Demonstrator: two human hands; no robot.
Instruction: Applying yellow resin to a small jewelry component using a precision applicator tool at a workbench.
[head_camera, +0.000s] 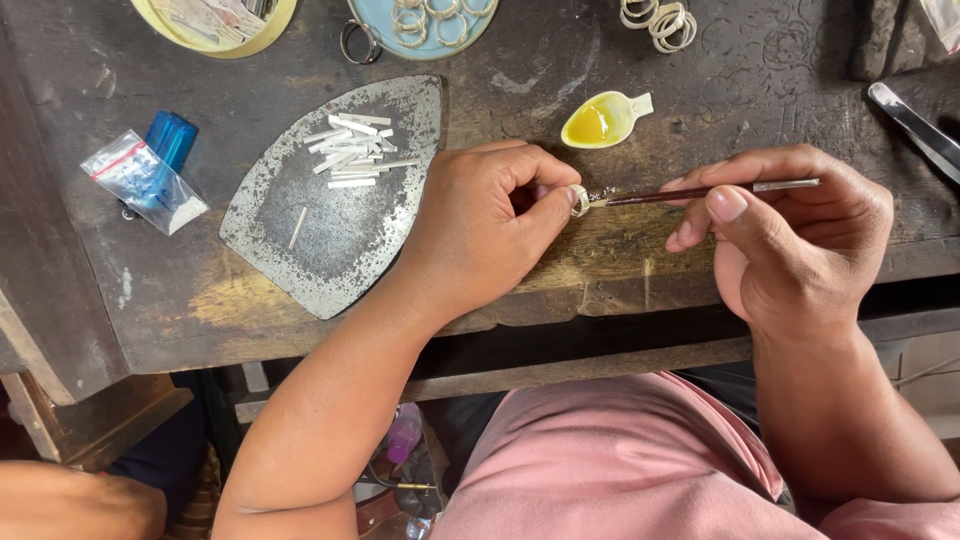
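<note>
While the left hand (480, 230) pinches a small silver ring (579, 200) steady, the right hand (790, 235) grips a thin dark-handled brush (700, 192), tip touching it, above the worn wooden worktop (620, 260).

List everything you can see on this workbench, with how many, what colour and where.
ring: one, silver, pinched in the left hand's fingertips
brush: one, dark handle, in the right hand, tip at the ring
spoon dish: one, white with yellow liquid, behind the hands
metal plate: one, grey, mottled, left of centre
metal strips: a pile, silver, on the plate
plastic bag: one, clear, far left
blue cap: one, beside the bag
loose rings: several, silver, top edge
workbench: dark wood
left hand: one, holding the ring
right hand: one, holding the brush
</note>
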